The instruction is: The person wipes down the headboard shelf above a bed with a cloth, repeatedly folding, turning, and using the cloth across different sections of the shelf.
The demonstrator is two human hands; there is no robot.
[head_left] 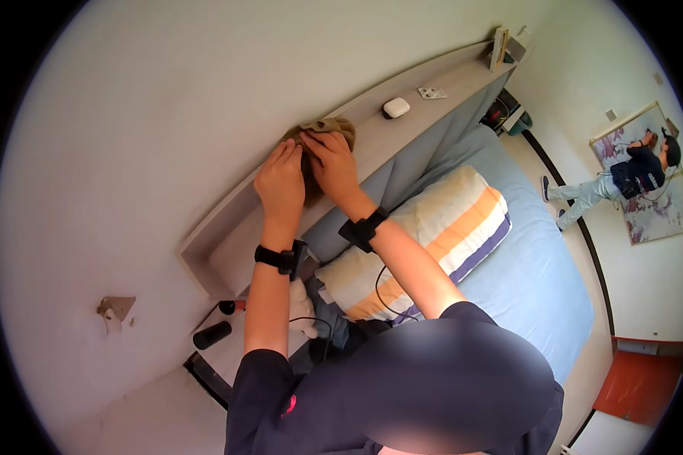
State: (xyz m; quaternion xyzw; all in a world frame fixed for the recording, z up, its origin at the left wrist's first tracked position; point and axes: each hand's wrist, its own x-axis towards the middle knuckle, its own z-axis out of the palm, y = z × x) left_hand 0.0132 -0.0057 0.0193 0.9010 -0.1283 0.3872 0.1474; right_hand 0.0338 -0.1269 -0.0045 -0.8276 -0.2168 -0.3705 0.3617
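Both hands are raised at the headboard shelf, close together on a brown cloth-like item. My left hand (282, 178) is at the item's left side, its fingers bent and pressed together on the fabric. Beside it, my right hand (331, 161) grips the upper part of the brown cloth (344, 129) with curled fingers. Part of the cloth hangs between the two hands, and the rest is hidden behind them. A black band sits on each wrist.
On the shelf (379, 144) lie a white case (396, 108), a small packet (432, 93) and a frame (498, 48). Below are a striped pillow (463, 220) and a blue bed (539, 258). A nightstand holds a black cylinder (212, 335). Another person (641, 174) stands at far right.
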